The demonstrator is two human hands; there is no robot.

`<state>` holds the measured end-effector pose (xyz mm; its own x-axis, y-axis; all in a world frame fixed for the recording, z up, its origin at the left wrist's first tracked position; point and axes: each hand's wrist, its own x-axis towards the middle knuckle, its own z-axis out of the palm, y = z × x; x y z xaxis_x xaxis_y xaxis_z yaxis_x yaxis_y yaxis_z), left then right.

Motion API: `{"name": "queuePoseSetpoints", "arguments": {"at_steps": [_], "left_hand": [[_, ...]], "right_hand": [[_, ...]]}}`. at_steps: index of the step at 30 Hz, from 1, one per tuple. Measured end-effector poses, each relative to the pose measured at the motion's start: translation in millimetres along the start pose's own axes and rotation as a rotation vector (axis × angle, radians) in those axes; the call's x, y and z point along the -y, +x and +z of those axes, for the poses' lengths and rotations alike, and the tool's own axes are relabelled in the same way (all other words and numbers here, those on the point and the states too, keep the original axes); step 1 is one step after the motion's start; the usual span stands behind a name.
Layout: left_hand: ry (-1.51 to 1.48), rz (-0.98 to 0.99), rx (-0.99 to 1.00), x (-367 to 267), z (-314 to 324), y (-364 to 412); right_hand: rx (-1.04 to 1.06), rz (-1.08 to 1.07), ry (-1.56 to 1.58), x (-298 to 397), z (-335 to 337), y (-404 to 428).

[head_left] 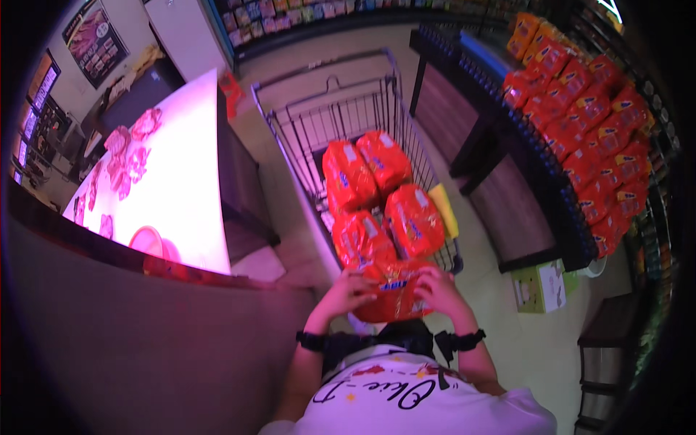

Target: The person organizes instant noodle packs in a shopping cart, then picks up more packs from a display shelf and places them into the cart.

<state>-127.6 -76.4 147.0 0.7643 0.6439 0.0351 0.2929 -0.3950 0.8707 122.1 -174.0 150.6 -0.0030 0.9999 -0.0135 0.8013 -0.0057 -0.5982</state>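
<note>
My left hand and my right hand grip a red plastic-wrapped multipack from its two sides. It is held close in front of my body, at the near end of a metal shopping cart. Inside the cart lie several similar red packs, among them a far-left pack, a far-right pack, a near-left pack and a near-right pack. The held pack overlaps the cart's near end in view, and its underside is hidden.
On the left a brightly lit white counter carries pieces of meat and a pink bowl. A dark display stand at right bears stacked red packs. Below it sits a green-and-white carton. Stocked shelves line the back.
</note>
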Motion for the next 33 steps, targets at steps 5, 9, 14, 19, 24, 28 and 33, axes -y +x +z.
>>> {"name": "queuePoseSetpoints", "arguments": {"at_steps": [5, 9, 14, 19, 24, 28, 33], "left_hand": [[-0.007, -0.045, -0.004, 3, 1, 2], [-0.004, -0.022, -0.029, 7, 1, -6], [0.175, 0.004, -0.151, -12, 1, -8], [0.069, -0.153, -0.197, 5, -5, -13], [-0.044, -0.151, -0.288, 17, 0, -13], [-0.171, -0.241, -0.481, 20, -7, -10], [-0.293, -0.183, -0.589, 25, -24, -10]], "right_hand": [[-0.053, 0.027, 0.050, 2, -1, 1], [-0.096, 0.029, 0.001, 17, -8, -8], [-0.094, 0.057, -0.030, 1, 0, -16], [-0.176, -0.078, -0.116, 9, 5, -15], [-0.238, -0.222, -0.164, 22, 4, -8], [-0.297, -0.348, -0.106, 39, -10, 9], [-0.476, -0.430, -0.050, 64, -35, 37]]}}
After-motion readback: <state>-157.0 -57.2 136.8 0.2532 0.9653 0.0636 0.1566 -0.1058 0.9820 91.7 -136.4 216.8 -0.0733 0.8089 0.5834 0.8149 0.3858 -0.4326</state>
